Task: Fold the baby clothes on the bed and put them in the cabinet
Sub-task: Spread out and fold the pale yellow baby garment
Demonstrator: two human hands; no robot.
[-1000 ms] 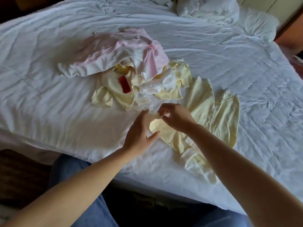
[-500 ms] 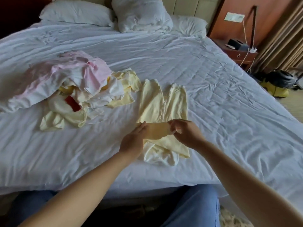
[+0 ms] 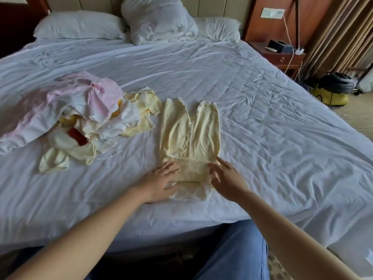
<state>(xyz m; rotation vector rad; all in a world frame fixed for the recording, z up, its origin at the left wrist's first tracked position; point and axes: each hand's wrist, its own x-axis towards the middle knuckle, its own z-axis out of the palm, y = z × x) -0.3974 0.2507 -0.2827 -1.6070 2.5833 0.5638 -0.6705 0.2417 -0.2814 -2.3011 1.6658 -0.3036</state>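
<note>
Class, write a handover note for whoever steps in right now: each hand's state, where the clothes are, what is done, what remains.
Left hand: open, flat on the yellow romper's folded-over near end.
Right hand: open, fingers touching that fold's right edge.
It lies on the bed; the unfolded pile lies to its left.
Done: one fold. Left: finish it, fold that pile, store everything in the cabinet, not in view.

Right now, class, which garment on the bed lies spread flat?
The pale yellow romper, laid out flat beside the pile; the others lie crumpled in it.
</note>
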